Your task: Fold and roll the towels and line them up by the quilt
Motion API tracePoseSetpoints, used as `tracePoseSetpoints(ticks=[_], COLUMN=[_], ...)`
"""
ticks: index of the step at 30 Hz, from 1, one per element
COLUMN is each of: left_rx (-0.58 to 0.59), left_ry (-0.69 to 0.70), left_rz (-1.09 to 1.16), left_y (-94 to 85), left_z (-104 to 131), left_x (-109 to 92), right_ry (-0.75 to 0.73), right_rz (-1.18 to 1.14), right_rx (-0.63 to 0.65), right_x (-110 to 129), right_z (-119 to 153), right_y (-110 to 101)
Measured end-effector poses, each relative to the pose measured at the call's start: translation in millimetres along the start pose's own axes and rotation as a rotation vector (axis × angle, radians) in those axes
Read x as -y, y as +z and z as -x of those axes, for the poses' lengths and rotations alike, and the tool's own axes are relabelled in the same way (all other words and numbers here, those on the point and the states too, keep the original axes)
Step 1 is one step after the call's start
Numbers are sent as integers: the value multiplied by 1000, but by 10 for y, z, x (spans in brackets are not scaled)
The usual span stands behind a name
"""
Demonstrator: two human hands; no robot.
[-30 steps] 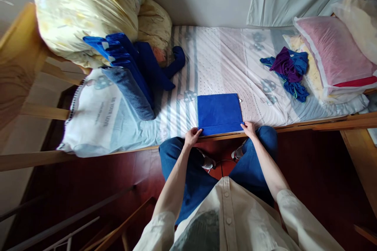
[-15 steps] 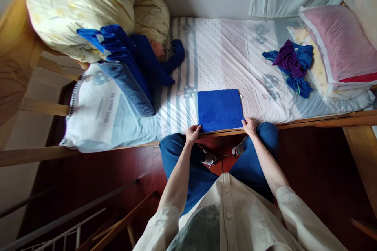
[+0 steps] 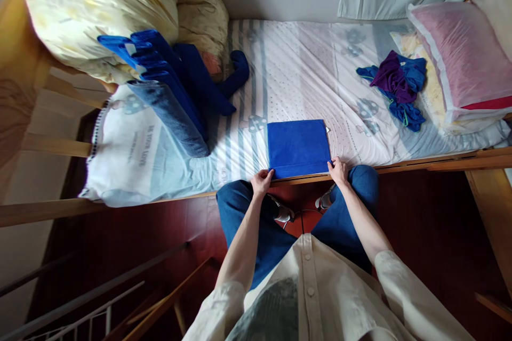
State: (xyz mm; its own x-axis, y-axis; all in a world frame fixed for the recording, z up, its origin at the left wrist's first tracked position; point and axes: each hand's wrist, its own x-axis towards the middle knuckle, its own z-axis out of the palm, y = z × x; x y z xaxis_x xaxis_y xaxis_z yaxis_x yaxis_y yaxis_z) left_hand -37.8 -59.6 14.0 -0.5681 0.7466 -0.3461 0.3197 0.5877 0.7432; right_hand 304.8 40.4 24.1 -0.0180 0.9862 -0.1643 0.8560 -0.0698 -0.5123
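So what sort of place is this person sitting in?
Probably a bedroom, perhaps a dorm: there is a wooden-framed bed with a patterned sheet, a pink pillow at one end, and a bulky pale-yellow quilt piled at the other.

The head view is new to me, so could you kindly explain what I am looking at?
Certainly. There is no machine here: a person works with two bare hands, and a camera worn on the head looks forward and down past their shirt. In front is a bed. On it lie blue folded cloths and a grey-blue roll to the left, and a purple and blue crumpled pile and a pink pillow to the right. The left hand and right hand hold the near corners of a flat blue cloth.
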Motion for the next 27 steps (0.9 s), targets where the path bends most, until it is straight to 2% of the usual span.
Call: tracePoseSetpoints(ticks=[7, 10, 14, 18, 20, 22, 24, 27], left_rx=[-7, -1, -2, -51, 25, 135, 206, 240], left_ry=[5, 50, 192, 469, 601, 674, 693, 690], left_rz=[-11, -3, -46, -163, -200, -244, -300, -377], left_y=[2, 4, -17, -73, -83, -69, -38, 3], left_z=[15, 69, 159, 217, 245, 272, 289, 275], left_x=[-7, -22, -53, -88, -92, -76, -41, 25], right_ry=[24, -14, -140, -308, -397, -487, -550, -554], right_rz=[-3, -33, -63, -56, -59, -54, -32, 7], right_rx=[-6, -11, -84, -94, -47, 25, 95, 145], right_x=[60, 37, 29, 131, 200, 252, 276, 255], right_z=[36, 33, 41, 115, 174, 233, 276, 287], right_y=[-12, -29, -92, -174, -194, -193, -178, -147])
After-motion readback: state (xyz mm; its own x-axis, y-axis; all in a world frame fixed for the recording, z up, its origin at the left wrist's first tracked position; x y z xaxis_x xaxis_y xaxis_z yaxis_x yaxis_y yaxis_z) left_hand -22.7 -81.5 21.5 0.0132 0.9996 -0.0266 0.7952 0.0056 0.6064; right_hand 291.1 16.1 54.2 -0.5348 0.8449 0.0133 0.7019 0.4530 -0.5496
